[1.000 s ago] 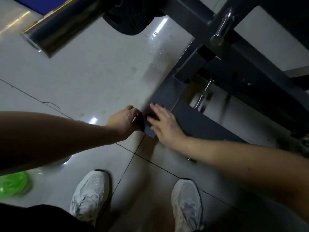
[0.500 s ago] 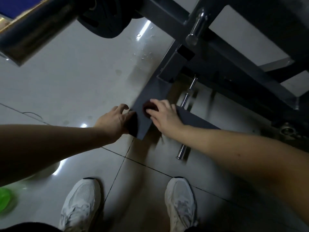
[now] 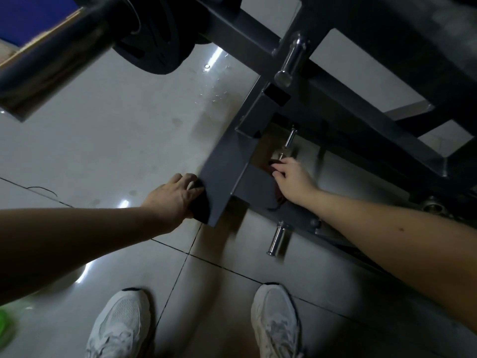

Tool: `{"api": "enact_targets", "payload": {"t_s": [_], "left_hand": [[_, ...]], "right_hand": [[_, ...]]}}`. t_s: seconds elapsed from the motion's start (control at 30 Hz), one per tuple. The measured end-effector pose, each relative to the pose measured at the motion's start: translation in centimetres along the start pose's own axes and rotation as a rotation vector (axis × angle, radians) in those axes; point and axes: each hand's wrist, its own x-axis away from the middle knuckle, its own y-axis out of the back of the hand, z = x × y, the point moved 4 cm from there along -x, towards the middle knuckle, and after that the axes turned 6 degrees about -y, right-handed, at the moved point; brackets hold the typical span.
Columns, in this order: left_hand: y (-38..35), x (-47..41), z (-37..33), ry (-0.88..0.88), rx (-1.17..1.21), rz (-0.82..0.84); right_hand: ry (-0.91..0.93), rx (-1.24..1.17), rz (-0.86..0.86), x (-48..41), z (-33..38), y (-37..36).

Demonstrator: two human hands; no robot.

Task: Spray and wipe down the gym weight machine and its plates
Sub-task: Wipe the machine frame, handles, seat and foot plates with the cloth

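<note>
Gripping one black cloth [image 3: 202, 211] in left hand [image 3: 175, 196] at frame [image 3: 224, 177] corner, pinching one red cloth [image 3: 279, 195] in right hand [image 3: 293, 180], shifted farther along since.

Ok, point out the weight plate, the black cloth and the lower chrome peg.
weight plate [image 3: 165, 47], head view, its dark face.
black cloth [image 3: 201, 208], head view, lower fold.
lower chrome peg [image 3: 276, 239], head view, mid-shaft.

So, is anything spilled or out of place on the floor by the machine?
Yes. Small liquid droplets lie scattered on the floor tiles between the black weight plate and the grey machine frame, probably overspray. A thin dark strand lies farther left.
</note>
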Motion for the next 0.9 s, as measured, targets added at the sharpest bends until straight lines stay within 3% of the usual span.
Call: {"api": "enact_targets", "payload": {"t_s": [0.17, 0.33, 0.47, 0.57, 0.7, 0.77, 0.9], "left_hand": [[0.2, 0.0, 0.1, 0.014, 0.023, -0.013], [-0.7, 0.7, 0.3, 0.068, 0.155, -0.036], [-1.0, 0.5, 0.5, 0.089, 0.262, -0.054], [-1.0, 0.6, 0.4, 0.1, 0.305, -0.078], [-2.7, 1.1, 1.8, 0.364, 0.496, -0.068], [-3.4, 1.2, 2.7, 0.488, 0.621, -0.071], [-2.7, 1.2, 2.9, 0.487, 0.64, -0.111]], "right_hand": [[-0.16, -0.071, -0.052, -2.9, 0.1, 0.8], [-0.028, 0.003, 0.063, 0.2, 1.3, 1.5], [0.148, -0.081, 0.002, -1.5, 5.8, 2.7], [0.324, -0.054, -0.015, -2.6, 9.6, -0.4], [0.234, 0.058, -0.102, -0.7, 11.9, -4.9], [0.382, 0.005, -0.065, 3.2, 12.9, -6.8], [0.742, 0.044, 0.191, 6.9, 12.5, -8.4]]}}
